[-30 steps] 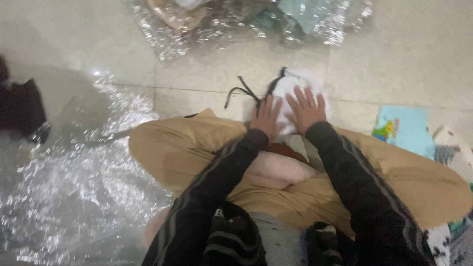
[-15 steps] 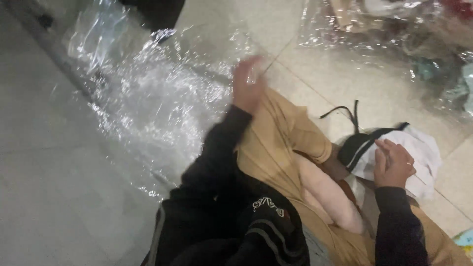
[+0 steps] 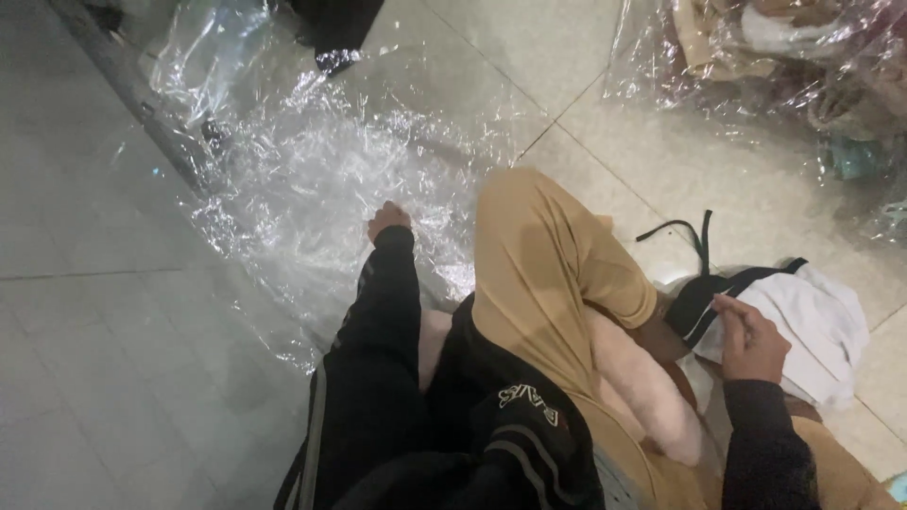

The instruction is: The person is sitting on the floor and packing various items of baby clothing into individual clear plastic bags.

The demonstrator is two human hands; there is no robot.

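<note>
View: I look down from the head camera at a person seated on a pale tiled floor (image 3: 113, 312), legs in tan trousers (image 3: 543, 274) folded in front of the body.

Left hand: my left hand (image 3: 387, 219) is stretched out to the left in a black sleeve with a grey stripe. It lies on the crinkled clear plastic sheet (image 3: 312, 161). The fingers look curled under, but I cannot tell whether they pinch the film or only rest on it.

Right hand: my right hand (image 3: 751, 340) sits on the white garment (image 3: 817, 331), fingers bent and pressing down on the cloth near its dark edge. It looks more like a hold-down than a full clench.

White garment: folded in a bundle on the floor just right of the raised knee, with black trim and a black strap (image 3: 694, 241) looping out onto the tile above it.

Plastic sheet: spread flat and wrinkled across the tiles left of the knee, catching bright glare. It runs toward a dark object (image 3: 335, 24) at the top edge.

Pink item: a soft pale pink shape (image 3: 652, 397) lies against the trousers between the two arms.

Background: at upper right, a clear plastic bag (image 3: 775, 57) holds mixed clothing in brown, white and teal.
</note>
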